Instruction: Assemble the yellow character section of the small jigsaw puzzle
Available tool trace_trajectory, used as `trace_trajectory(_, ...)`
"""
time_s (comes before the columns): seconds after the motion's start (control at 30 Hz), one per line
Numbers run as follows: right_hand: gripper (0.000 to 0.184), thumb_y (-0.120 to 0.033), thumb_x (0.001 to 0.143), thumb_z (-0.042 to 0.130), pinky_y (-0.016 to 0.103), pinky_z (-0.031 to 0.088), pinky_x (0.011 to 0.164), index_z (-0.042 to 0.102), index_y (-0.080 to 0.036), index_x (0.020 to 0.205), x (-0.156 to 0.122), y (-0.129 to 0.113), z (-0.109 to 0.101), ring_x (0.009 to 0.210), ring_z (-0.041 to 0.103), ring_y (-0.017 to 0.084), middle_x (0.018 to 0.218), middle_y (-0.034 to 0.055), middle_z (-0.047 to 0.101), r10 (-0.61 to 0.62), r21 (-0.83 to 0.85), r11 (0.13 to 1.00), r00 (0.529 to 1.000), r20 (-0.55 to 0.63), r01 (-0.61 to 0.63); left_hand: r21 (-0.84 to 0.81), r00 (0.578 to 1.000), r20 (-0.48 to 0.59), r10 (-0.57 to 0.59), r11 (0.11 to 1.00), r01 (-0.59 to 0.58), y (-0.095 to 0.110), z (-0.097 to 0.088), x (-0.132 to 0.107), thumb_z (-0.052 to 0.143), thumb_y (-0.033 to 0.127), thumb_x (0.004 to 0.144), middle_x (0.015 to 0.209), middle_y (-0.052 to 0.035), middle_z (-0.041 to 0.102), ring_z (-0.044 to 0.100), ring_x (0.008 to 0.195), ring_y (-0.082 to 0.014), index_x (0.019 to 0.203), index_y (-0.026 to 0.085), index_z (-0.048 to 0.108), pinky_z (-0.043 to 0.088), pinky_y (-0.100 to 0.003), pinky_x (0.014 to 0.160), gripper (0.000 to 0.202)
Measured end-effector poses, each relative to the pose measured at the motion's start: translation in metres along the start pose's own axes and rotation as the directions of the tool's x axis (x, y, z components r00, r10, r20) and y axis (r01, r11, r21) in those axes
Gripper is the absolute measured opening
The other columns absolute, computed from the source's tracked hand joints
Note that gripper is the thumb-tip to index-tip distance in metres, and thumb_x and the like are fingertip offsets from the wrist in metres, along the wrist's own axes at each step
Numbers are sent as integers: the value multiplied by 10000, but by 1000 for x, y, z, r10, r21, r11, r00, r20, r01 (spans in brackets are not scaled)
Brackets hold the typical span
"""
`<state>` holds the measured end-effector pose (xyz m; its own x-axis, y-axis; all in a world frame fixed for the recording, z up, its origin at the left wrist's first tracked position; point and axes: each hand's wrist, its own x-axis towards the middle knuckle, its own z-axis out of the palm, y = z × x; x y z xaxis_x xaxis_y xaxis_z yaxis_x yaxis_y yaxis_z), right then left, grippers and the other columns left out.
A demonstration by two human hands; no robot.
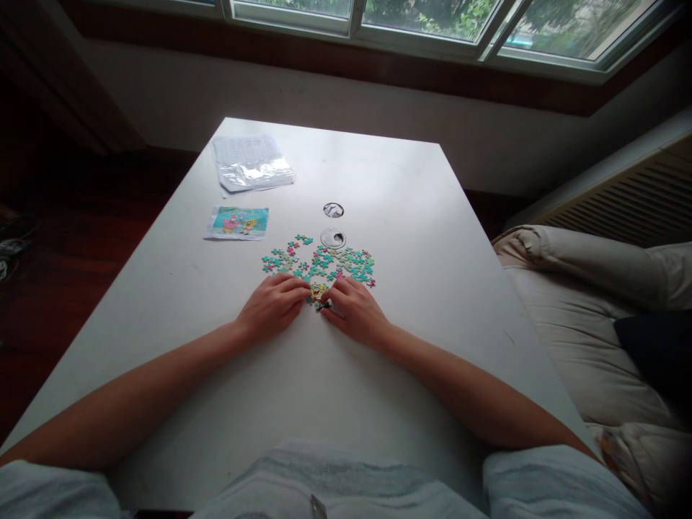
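A small joined patch of jigsaw puzzle pieces (318, 290), showing a yellow cartoon face, lies on the white table between my hands. My left hand (273, 306) grips the left side of this patch with curled fingers. At its lower right, my right hand (355, 308) is closed with thumb and index finger at a dark-and-white puzzle piece (323, 305), which the fingers partly cover. Just beyond both hands spread many loose puzzle pieces (354, 263), mostly turquoise with some pink. The picture card (238, 223) with cartoon figures lies to the left.
Two round, shiny pieces lie past the loose pieces, a smaller disc (334, 210) behind a larger one (333, 238). A clear plastic sleeve with papers (253, 164) rests at the table's (373, 173) far left. To the right stands a light-coloured sofa (562, 324); windows are ahead.
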<state>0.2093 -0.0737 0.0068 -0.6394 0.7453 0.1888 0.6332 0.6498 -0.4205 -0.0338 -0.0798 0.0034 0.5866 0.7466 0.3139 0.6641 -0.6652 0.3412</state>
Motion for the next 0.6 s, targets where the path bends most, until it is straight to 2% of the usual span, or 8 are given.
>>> trace_trajectory(0.23,89,-279,943,615,381,409,926,652,-227,1006,1,-1,-3,977,520,233,992,74,613,-15,1,1000,1000,7,15,12,999,26,37,999,-37,4,-2,-1,529,183,958,1251,-46,663,560,1190,-235,1229,311,679,452,-447,1043,335)
trace_trajectory(0.43,103,-302,935,637,378,412,937,651,-232,1009,1,1,-2,995,523,233,996,69,613,-3,20,1000,1000,-1,3,19,994,56,96,995,-97,6,-2,-2,541,214,970,1291,-46,646,548,1196,-239,1205,312,693,448,-450,1049,296)
trace_trajectory(0.6,117,-288,907,667,368,416,920,657,-244,1014,1,8,-6,998,528,232,995,61,615,4,68,998,1000,2,-4,12,994,74,80,997,-81,9,-4,-1,564,209,954,1309,-52,636,548,1218,-247,1203,312,691,442,-459,1067,298)
